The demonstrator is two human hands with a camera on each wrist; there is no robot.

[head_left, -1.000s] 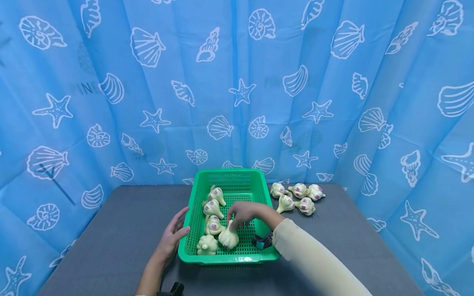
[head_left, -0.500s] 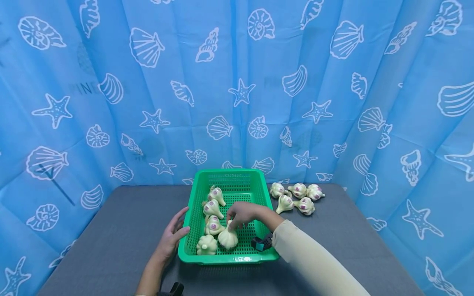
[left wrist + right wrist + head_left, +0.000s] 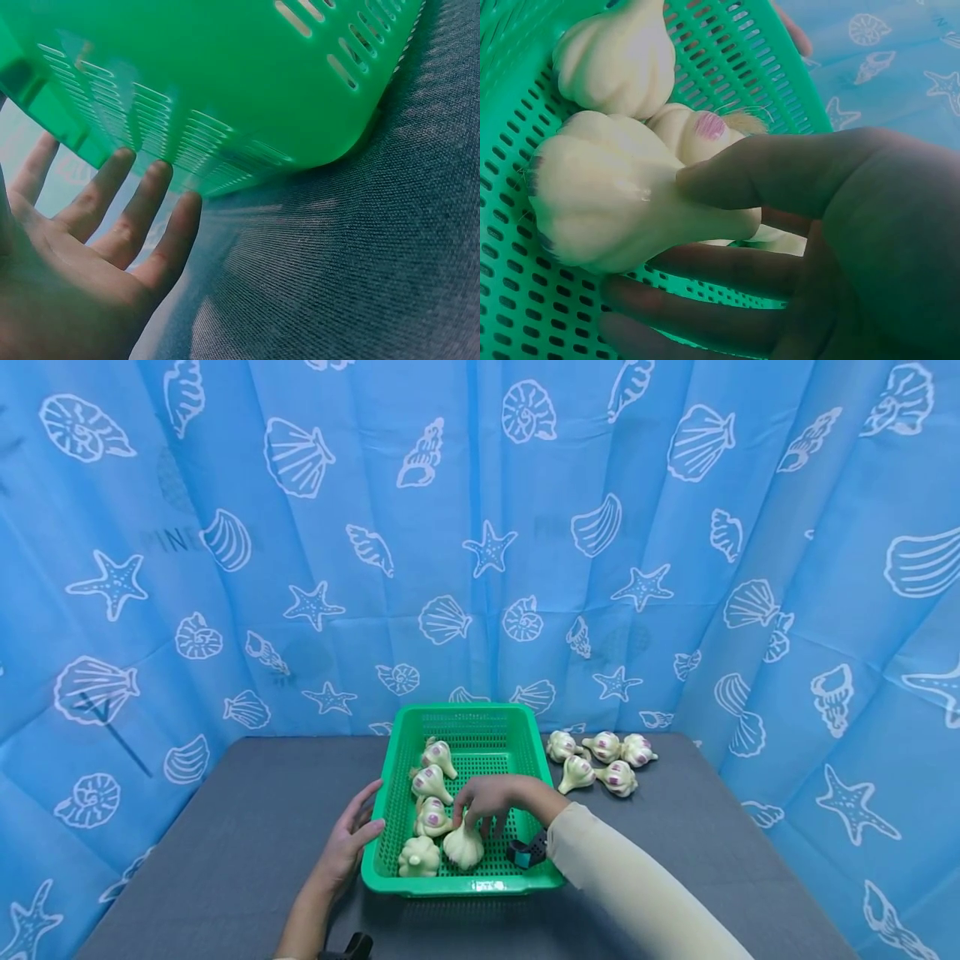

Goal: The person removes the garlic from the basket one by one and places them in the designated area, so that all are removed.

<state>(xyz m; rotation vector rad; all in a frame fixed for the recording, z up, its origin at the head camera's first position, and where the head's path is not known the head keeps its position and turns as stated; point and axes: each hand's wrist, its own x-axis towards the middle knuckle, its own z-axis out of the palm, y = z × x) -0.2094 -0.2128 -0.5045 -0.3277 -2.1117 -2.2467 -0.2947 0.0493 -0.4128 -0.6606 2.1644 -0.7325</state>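
A green plastic basket (image 3: pixel 381 810) stands on a grey table (image 3: pixel 225 827) and holds several garlic bulbs. My right hand (image 3: pixel 486 797) reaches into it and pinches the neck of one garlic bulb (image 3: pixel 463 847) near the front. In the right wrist view the thumb lies on top of that bulb's (image 3: pixel 604 195) neck with the fingers (image 3: pixel 727 274) curled under it. My left hand (image 3: pixel 351 837) rests with straight fingers against the basket's left wall. The left wrist view shows those fingers (image 3: pixel 139 210) touching the green basket's side (image 3: pixel 247 75).
Several more garlic bulbs (image 3: pixel 600 760) lie in a loose group on the table right of the basket. Other bulbs (image 3: pixel 431 783) sit along the basket's left side. A blue curtain with shell prints (image 3: pixel 480 543) closes in the table behind and at both sides.
My right hand has shifted slightly left and down with the bulb. The left hand and basket have stayed put.
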